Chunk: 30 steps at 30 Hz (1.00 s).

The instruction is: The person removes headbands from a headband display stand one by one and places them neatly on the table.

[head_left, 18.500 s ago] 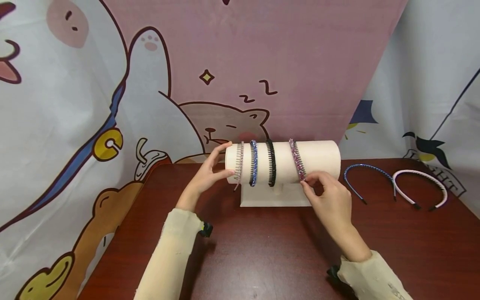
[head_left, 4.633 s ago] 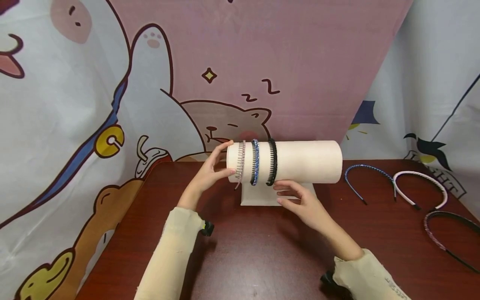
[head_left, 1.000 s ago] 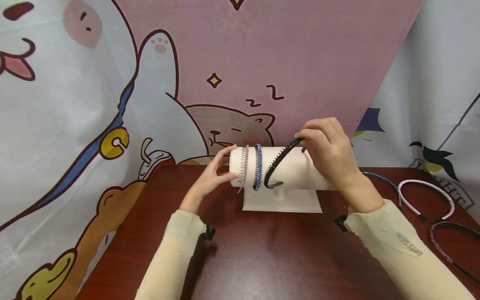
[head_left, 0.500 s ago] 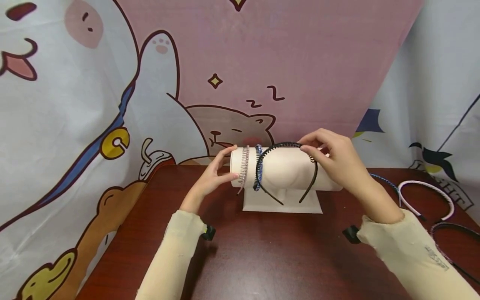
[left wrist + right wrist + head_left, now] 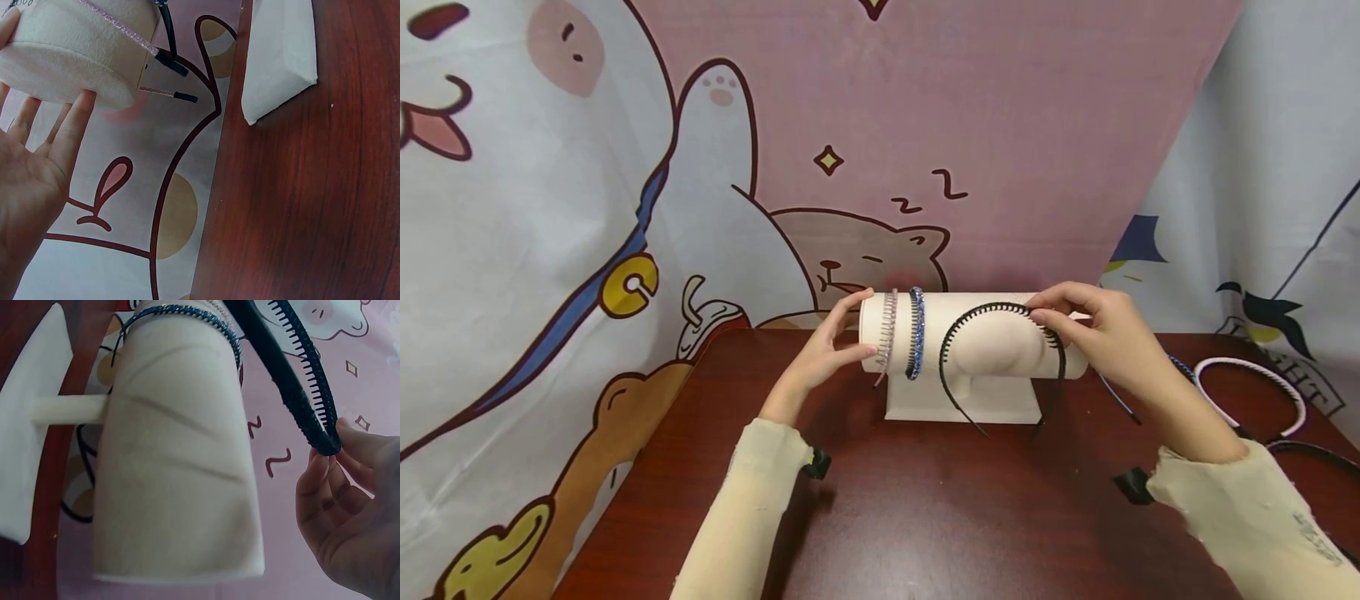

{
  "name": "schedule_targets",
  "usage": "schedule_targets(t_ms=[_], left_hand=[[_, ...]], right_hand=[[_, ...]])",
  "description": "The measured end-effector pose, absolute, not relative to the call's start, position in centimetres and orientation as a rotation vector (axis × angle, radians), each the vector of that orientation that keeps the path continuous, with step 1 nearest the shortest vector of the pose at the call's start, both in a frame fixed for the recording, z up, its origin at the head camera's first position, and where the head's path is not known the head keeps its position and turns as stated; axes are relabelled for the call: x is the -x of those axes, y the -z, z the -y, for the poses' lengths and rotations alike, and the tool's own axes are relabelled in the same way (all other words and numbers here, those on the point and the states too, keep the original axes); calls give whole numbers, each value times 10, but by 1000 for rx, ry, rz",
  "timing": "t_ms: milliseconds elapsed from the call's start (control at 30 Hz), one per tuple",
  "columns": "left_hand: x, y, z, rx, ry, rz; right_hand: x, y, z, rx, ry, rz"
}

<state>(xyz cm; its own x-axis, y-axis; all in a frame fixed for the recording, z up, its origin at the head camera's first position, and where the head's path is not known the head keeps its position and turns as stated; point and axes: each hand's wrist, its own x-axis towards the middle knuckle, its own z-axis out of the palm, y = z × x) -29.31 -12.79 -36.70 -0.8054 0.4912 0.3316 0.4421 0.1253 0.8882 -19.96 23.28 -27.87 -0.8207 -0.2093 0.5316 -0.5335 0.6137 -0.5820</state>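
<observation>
My right hand [image 5: 1112, 333] pinches a black toothed headband [image 5: 996, 307] near its top between thumb and fingers. The headband hangs in front of a cream roll-shaped display stand [image 5: 931, 333], its two ends downward. In the right wrist view the same black headband [image 5: 275, 362] appears beside the roll, apart from it. My left hand [image 5: 816, 354] holds the roll's left end, thumb at the front and a finger on top. Beside it a pale pink headband [image 5: 888, 333] and a glittery blue headband [image 5: 918, 333] sit around the roll.
On the dark red table [image 5: 880, 517], at the right, lie a white headband [image 5: 1292, 392], a blue one [image 5: 1120, 396] partly behind my right arm, and a dark one [image 5: 1311, 448] partly covered by my sleeve. A cartoon-printed cloth [image 5: 1000, 150] hangs close behind the stand.
Earlier a pinkish-purple glitter headband left the roll and came to lie on the table at right. The black headband has since come off the roll, turned, and moved right; my left hand stayed put.
</observation>
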Motion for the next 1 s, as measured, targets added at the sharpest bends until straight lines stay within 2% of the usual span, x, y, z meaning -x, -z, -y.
schedule_targets(t_ms=[467,733,1000], left_hand=[[292,366,128,-951,-1796,-2338],[281,352,126,-945,-1814,-2289],[293,365,128,-961,-1804,-2317]], right_hand=[[182,301,-273,-453,-1049,2497],[171,314,-300,-321,-1014,2571],[166,333,-332,-302,-1025,2643]])
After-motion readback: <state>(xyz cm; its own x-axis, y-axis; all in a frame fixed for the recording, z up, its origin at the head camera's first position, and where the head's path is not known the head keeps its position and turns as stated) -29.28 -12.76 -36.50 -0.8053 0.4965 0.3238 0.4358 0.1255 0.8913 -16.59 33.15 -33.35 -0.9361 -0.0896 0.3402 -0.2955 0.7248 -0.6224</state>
